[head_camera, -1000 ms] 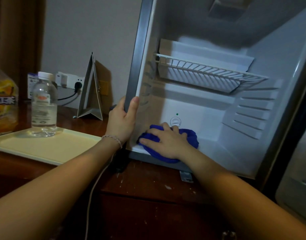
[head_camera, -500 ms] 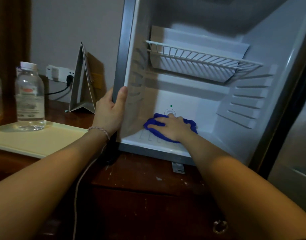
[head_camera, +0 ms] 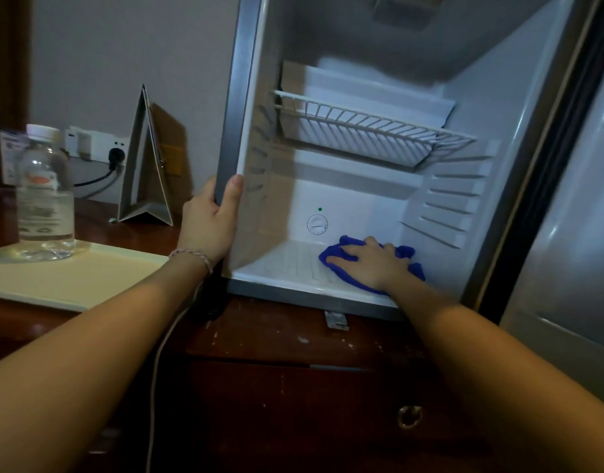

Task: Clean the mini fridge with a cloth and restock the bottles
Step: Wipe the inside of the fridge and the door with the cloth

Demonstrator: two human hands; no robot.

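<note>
1 bottle [head_camera: 45, 196], label illegible

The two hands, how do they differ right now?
The left hand grips the fridge's left front edge, thumb curled around it; the right hand lies flat, pressing the blue cloth on the fridge floor. Only the left wrist wears a bracelet. Both are bare.

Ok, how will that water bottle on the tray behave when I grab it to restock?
The bottle looks nearly full, so probably heavy for its size. Clear thin plastic may flex under a firm squeeze. Standing tall on the smooth tray, it could tip if nudged high.
</note>
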